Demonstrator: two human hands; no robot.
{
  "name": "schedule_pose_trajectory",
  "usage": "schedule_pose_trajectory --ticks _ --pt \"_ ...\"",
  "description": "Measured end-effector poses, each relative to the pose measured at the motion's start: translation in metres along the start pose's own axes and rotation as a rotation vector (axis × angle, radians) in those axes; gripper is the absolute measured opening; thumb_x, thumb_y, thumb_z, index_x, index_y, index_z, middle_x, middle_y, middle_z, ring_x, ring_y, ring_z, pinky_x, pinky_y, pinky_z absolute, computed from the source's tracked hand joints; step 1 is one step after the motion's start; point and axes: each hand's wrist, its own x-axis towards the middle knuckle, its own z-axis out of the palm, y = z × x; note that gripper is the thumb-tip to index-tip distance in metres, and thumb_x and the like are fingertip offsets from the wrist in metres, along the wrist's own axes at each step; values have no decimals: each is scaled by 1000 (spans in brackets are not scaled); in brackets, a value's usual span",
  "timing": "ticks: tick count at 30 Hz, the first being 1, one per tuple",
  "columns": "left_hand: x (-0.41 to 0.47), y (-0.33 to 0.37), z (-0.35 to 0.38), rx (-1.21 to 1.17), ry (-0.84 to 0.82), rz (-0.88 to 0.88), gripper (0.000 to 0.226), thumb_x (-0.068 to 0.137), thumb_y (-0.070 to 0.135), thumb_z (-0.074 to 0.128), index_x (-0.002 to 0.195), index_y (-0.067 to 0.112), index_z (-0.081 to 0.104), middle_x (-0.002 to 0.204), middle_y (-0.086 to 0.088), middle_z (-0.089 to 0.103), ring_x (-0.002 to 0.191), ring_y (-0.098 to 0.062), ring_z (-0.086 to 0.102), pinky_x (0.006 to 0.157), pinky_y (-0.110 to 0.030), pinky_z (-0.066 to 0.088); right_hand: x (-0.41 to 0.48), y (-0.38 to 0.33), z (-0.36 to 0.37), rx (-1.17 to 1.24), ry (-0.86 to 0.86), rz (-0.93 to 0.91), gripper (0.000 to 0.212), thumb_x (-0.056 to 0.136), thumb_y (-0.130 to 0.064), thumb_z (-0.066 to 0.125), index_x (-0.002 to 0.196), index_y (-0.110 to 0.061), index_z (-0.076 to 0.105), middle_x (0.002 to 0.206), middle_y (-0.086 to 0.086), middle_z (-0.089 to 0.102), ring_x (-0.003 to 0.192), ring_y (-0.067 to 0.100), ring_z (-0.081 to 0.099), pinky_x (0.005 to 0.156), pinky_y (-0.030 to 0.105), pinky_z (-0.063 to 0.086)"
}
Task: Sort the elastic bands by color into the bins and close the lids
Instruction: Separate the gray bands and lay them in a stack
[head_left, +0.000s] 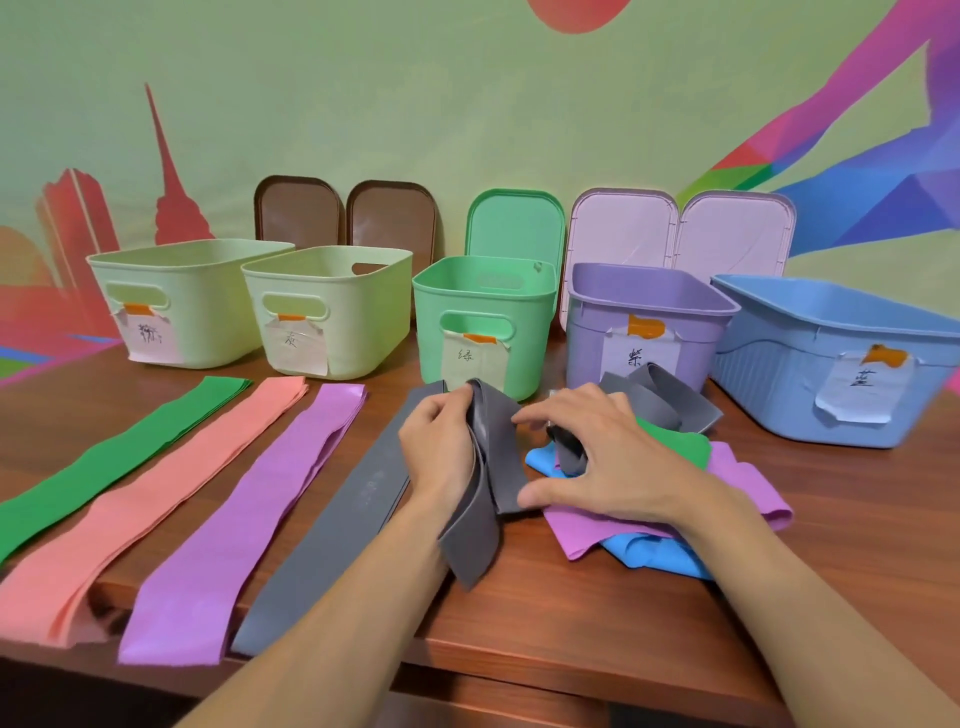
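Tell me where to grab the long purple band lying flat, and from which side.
Pinch the purple band at its near end, coming from the front edge of the table. It lies flat and long, with the pink band and flat grey band close along its sides; the near end seems to overhang the edge, so a thumb probably slips under there.

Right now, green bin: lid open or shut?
Open. The green lid stands upright behind the green bin, leaving its top uncovered. Whether the lid is hinged or just leaning there, I cannot tell.
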Motion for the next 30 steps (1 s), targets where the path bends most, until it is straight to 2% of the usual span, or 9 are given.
schedule_pose_trajectory --ticks 3,6,10,12,15,17,21,26,30 --pt "0 3 -3 -16 -34 -34 26 90 17 61 64 17 58 65 7 55 59 -1 47 43 -2 35 -3 -2 -1 -26 -72 7 82 63 -70 70 133 -39 41 118 -20 48 114 2 32 96 26 22" --pt "-2 6 -4 -28 -59 -54 26 90 18 63 64 18 59 66 8 57 59 0 49 42 -1 36 -2 -5 0 -12 -37 3 77 67 -64 71 133 -36 45 116 -22 52 111 0 37 96 25 24" --pt "-2 6 -5 -57 -61 -72 23 90 18 63 66 17 60 68 6 58 62 -1 51 44 -1 37 0 -3 -2 80 216 12 24 84 -35 69 107 -26 71 93 -22 63 88 -1 55 83 19 38" --pt "-2 7 -5 -31 -71 -52 18 90 18 62 72 16 62 69 9 58 65 0 52 46 1 37 0 -3 -4 85 303 25 8 86 -25 68 90 -21 74 81 -21 62 77 0 57 75 15 39" --pt "-5 9 -4 -33 -107 -30 8 90 16 62 82 15 64 71 12 58 67 2 51 50 3 37 2 -1 -5 208 453 103 6 89 -20 64 83 -22 66 76 -14 63 76 5 58 69 11 42" --pt "-10 9 -2 -32 -160 -26 16 89 13 62 74 15 65 63 14 61 63 3 53 50 1 39 6 3 -8 363 627 198 10 92 -19 59 83 -20 59 72 -7 62 68 8 58 64 17 44" --pt "-22 10 3 -108 -319 -148 9 85 10 66 78 9 71 69 -2 72 62 -10 64 58 -21 50 6 11 -17 722 857 397 10 99 -18 48 92 -12 53 60 8 58 42 6 54 45 19 42" --pt "-21 5 3 164 -419 -125 9 81 20 72 78 13 76 84 -5 75 79 -17 66 70 -26 51 5 19 -16 869 932 481 10 99 -12 47 105 -6 51 65 16 60 43 10 60 43 20 46" --pt "-18 15 0 502 -508 -30 17 84 30 69 84 14 75 85 0 70 77 -10 58 69 -17 45 6 26 -14 945 969 518 13 96 -7 51 109 -7 51 66 11 58 46 7 60 49 20 46"
